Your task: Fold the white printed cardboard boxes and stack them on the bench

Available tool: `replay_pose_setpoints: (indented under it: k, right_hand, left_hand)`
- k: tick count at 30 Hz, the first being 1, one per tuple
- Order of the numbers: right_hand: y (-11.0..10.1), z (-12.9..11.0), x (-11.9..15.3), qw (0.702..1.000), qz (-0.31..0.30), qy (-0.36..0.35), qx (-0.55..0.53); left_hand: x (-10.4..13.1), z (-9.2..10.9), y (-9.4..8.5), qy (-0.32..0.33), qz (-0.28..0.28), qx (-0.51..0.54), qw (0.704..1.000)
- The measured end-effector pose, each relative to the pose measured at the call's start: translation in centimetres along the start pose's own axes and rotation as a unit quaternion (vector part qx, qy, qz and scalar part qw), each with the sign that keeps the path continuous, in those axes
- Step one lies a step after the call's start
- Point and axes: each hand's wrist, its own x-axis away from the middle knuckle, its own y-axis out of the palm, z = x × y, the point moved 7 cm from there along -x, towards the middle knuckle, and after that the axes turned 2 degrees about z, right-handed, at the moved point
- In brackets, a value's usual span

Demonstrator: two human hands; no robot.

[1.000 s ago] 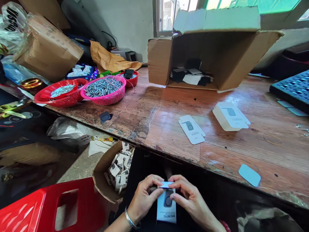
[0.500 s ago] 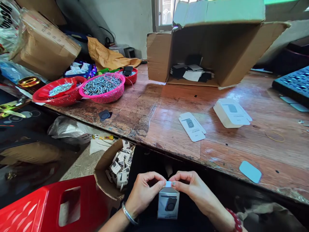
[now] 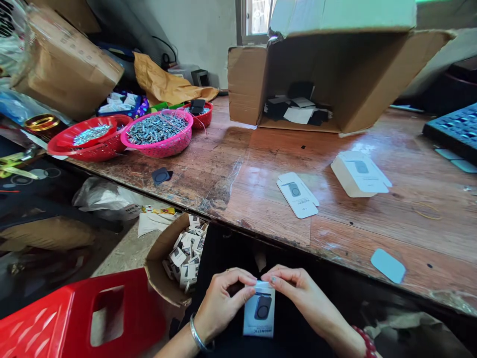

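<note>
A small white printed box with a dark device picture and the word MAGNETIC stands upright over my dark-clothed lap. My left hand pinches its top left edge between thumb and fingers. At the top right corner, my right hand closes its thumb and fingertips on the same box. The upper end is partly covered by my fingertips, so I cannot tell whether the flap is fully tucked in. On the table above lies one flat carton blank, beside a stack of similar carton blanks.
A pale blue rounded card lies near the table edge. Behind stands a large open cardboard box; baskets of metal parts, including a pink basket, are at left. Below are a carton of small boxes and a red stool.
The small box has tilted so its printed front faces me more and its top face shows less. My right fingers have shifted slightly at the top edge.
</note>
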Motion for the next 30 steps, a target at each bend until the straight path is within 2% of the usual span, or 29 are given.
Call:
replay_pose_setpoints:
  k: [5, 7, 10, 13, 17, 24, 27, 30]
  right_hand:
    - [0.1, 0.3, -0.2, 0.99, 0.021, 0.037, -0.136]
    - [0.2, 0.3, -0.3, 0.986, 0.022, 0.045, -0.157]
    - [0.0, 0.2, -0.1, 0.995, 0.03, 0.025, -0.095]
    - [-0.3, -0.3, 0.5, 0.998, 0.031, -0.056, 0.018]
    - [-0.2, -0.4, 1.3, 0.983, -0.012, -0.143, 0.115]
    - [0.4, 0.0, 1.3, 0.978, -0.031, -0.172, 0.115]
    - [0.5, 0.6, 1.1, 0.981, -0.031, -0.154, 0.112]
    - [0.6, 0.7, 1.0, 0.978, -0.025, -0.161, 0.132]
  left_hand:
    - [-0.3, -1.8, 0.0, -0.063, 0.025, 0.087, 0.994]
    - [-0.3, -2.3, 0.0, -0.081, 0.028, 0.107, 0.991]
    - [0.0, -2.5, 0.2, -0.089, 0.033, 0.123, 0.988]
    - [0.4, -2.4, 0.2, -0.065, 0.039, 0.126, 0.989]
    - [0.5, -2.4, -0.1, -0.034, 0.043, 0.094, 0.994]
    - [0.5, -1.6, -0.1, 0.0, 0.044, 0.033, 0.998]
    - [0.8, -1.5, 0.3, -0.009, 0.012, -0.024, 1.0]
    - [1.1, -2.6, 1.1, -0.028, -0.023, -0.033, 0.999]
